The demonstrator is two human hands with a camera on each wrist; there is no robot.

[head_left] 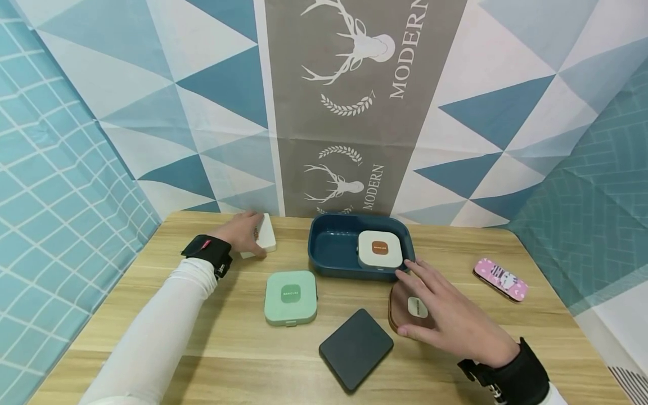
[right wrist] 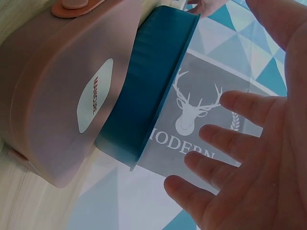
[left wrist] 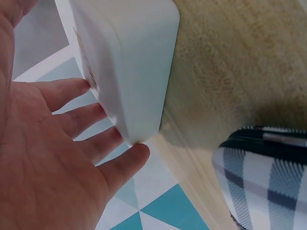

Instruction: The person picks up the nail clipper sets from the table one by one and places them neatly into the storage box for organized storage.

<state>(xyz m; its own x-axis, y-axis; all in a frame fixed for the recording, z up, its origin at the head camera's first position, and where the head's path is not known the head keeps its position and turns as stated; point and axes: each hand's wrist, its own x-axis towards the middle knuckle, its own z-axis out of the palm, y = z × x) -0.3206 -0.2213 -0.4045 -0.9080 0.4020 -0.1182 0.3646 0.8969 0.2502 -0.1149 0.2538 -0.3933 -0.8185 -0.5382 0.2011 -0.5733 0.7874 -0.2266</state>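
Observation:
At the table's back left, my left hand [head_left: 245, 232] spans a white case [head_left: 267, 233], thumb at its near edge and fingers by the far edge. Fingertips lie along the case's edge in the left wrist view. My right hand [head_left: 445, 318] is spread above a brown manicure case [head_left: 401, 304], palm down, with nothing between its fingers. In the right wrist view the brown case's label faces up beside the blue tray [right wrist: 160, 76]. Part of that case is hidden under the hand in the head view. Another white manicure case [head_left: 379, 250] sits in the tray's right half.
A green manicure case [head_left: 291, 298] lies left of centre, and a dark flat rectangular case [head_left: 356, 350] nearer the front. Toward the right edge is a pink patterned tin [head_left: 500, 279]. A plaid zipped case [left wrist: 264, 167] shows only beside the left hand's view. Patterned cloth hangs behind.

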